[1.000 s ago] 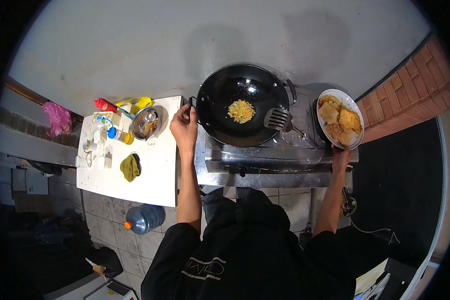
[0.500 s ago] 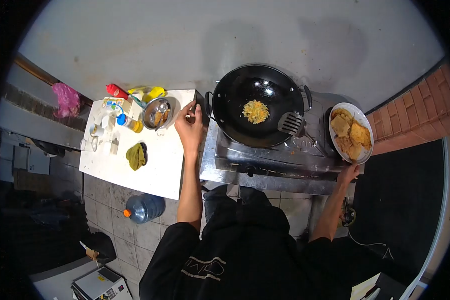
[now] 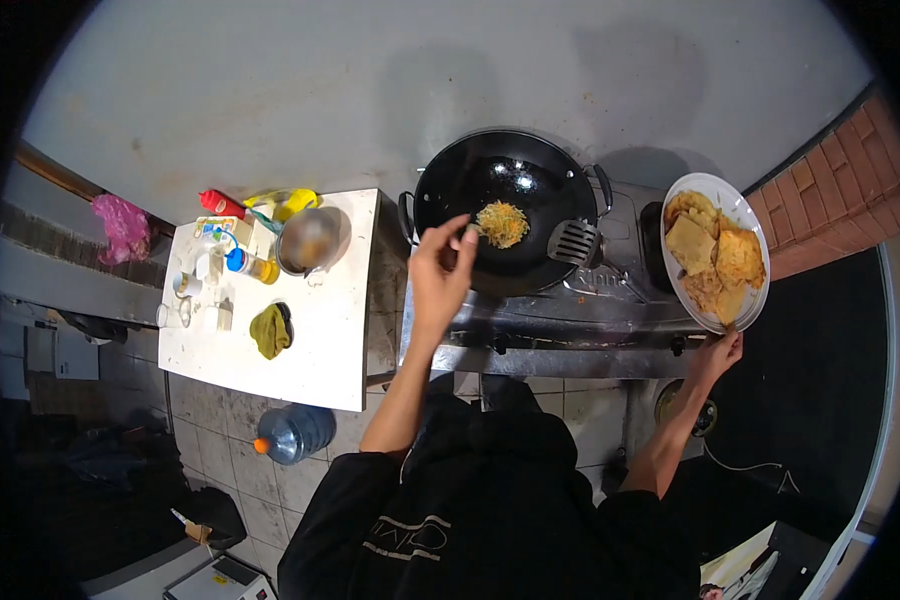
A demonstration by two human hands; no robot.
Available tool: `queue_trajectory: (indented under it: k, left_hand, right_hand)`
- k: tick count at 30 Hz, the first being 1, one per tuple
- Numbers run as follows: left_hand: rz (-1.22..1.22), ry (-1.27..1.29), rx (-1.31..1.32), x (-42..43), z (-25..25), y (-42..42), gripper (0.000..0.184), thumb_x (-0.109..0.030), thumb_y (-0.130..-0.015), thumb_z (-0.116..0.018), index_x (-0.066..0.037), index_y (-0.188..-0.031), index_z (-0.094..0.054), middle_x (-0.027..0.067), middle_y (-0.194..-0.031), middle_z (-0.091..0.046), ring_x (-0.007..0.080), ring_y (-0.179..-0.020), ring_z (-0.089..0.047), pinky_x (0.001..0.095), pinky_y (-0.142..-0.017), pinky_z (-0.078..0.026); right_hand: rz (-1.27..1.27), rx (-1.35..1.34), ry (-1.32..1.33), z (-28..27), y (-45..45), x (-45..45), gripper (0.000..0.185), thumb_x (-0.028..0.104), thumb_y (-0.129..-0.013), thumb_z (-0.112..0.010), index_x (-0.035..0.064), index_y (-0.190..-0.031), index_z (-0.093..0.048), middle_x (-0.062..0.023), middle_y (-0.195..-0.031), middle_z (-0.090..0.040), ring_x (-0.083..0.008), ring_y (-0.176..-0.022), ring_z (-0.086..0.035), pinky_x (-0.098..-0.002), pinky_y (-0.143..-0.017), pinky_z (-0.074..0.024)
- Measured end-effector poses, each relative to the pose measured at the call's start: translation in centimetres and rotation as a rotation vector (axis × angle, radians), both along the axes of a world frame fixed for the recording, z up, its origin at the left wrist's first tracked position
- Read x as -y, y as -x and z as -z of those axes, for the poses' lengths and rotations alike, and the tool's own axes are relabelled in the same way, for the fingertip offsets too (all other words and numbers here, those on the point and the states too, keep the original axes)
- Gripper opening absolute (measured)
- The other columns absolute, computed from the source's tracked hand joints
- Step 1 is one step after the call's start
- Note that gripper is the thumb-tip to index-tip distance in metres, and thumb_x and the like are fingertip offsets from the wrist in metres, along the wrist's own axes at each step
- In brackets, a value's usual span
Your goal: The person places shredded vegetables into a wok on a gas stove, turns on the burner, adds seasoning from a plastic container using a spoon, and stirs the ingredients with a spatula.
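My left hand is over the left front rim of a black wok, its fingers curled and the thumb and forefinger bent toward each other in a pinch. What they hold, if anything, is too small to make out. In the wok lies a small heap of shredded yellow and orange food, just right of those fingertips. A slotted spatula rests across the wok's right rim. With my right hand I grip the near edge of a white oval plate, tilted and loaded with flat golden fried pieces.
The wok sits on a metal stove. On the white table at left are a metal bowl, a blue-capped oil bottle, a red bottle and a green cloth. A water jug stands on the floor.
My left hand has moved right, from beside the table's edge to over the wok's rim. The plate in my right hand has shifted slightly right and looks larger.
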State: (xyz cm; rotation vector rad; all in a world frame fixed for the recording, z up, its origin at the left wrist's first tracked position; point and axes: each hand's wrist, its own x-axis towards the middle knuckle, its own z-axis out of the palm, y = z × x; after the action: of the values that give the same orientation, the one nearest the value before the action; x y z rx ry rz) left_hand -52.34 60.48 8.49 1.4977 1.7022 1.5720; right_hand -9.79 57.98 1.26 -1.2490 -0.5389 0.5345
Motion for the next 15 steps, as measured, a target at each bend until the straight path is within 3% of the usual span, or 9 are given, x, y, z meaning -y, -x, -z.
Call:
queue_trajectory:
  k: [4, 5, 6, 9, 12, 13, 15]
  left_hand:
    - [0.286, 0.042, 0.296, 1.0, -0.1, -2.1, 0.033, -0.013, -0.087, -0.065, 0.0, -0.117, -0.059, -0.0005, -0.081, -0.052, 0.0049, -0.065, -0.047, 0.0182, -0.057, -0.039]
    - [0.359, 0.144, 0.275, 1.2, -0.1, -1.7, 0.042, -0.021, -0.092, -0.059, 0.0, -0.127, -0.051, 0.0031, -0.092, -0.059, 0.0077, -0.076, -0.055, 0.0196, -0.064, -0.044]
    - [0.346, 0.142, 0.278, 1.4, -0.7, -1.4, 0.042, -0.021, -0.092, -0.059, 0.0, -0.127, -0.051, 0.0031, -0.092, -0.059, 0.0077, -0.076, -0.055, 0.0196, -0.064, -0.044]
    - [0.521, 0.226, 0.462, 1.7, -2.0, 0.2, 0.056, -0.04, -0.098, -0.043, -0.001, -0.138, -0.037, 0.0113, -0.113, -0.06, 0.0154, -0.09, -0.061, 0.0271, -0.072, -0.049]
    - [0.494, 0.24, 0.601, 3.0, -2.8, 3.1, 0.06, -0.045, -0.099, -0.035, 0.0, -0.138, -0.035, 0.0128, -0.114, -0.056, 0.0171, -0.093, -0.06, 0.0294, -0.077, -0.049]
    - [0.484, 0.229, 0.713, 3.5, -3.1, 4.4, 0.056, -0.042, -0.099, -0.038, -0.002, -0.138, -0.037, 0.0096, -0.11, -0.058, 0.015, -0.091, -0.06, 0.026, -0.077, -0.048]
    - [0.372, 0.209, 0.752, 4.4, -1.7, 7.7, 0.048, -0.038, -0.1, -0.038, 0.0, -0.127, -0.048, 0.0057, -0.104, -0.058, 0.0115, -0.086, -0.056, 0.0263, -0.077, -0.048]
  right_hand:
    - [-0.077, -0.064, -0.114, -2.4, 1.3, 0.4, 0.027, 0.018, -0.095, -0.051, -0.0038, -0.111, -0.052, -0.0097, -0.102, -0.058, -0.0166, -0.093, -0.056, -0.0327, -0.078, -0.0479]
    - [-0.124, -0.089, -0.124, -3.2, 2.5, 0.4, 0.026, 0.017, -0.094, -0.052, -0.0026, -0.111, -0.051, -0.0097, -0.103, -0.057, -0.0168, -0.097, -0.055, -0.0332, -0.081, -0.047]
    - [-0.136, -0.088, -0.124, -3.9, 3.8, 0.1, 0.026, 0.017, -0.094, -0.052, -0.0026, -0.111, -0.051, -0.0097, -0.103, -0.057, -0.0168, -0.097, -0.055, -0.0332, -0.081, -0.047]
    - [-0.289, -0.223, -0.093, -6.8, 10.3, -0.2, 0.034, 0.016, -0.093, -0.055, 0.0025, -0.119, -0.04, -0.0101, -0.118, -0.047, -0.0194, -0.106, -0.05, -0.0344, -0.087, -0.046]
    - [-0.326, -0.243, -0.036, -5.6, 15.2, -0.9, 0.039, 0.016, -0.093, -0.054, 0.0034, -0.124, -0.035, -0.0106, -0.123, -0.043, -0.0198, -0.11, -0.048, -0.0349, -0.091, -0.0456]
    - [-0.35, -0.24, -0.03, -6.1, 17.4, -0.7, 0.039, 0.016, -0.093, -0.054, 0.0034, -0.124, -0.035, -0.0106, -0.123, -0.043, -0.0198, -0.11, -0.048, -0.0349, -0.091, -0.0456]
    - [-0.447, -0.216, 0.184, -6.3, 22.6, -0.4, 0.042, 0.015, -0.093, -0.054, 0.0031, -0.127, -0.033, -0.0116, -0.124, -0.042, -0.0199, -0.113, -0.046, -0.0348, -0.094, -0.0442]
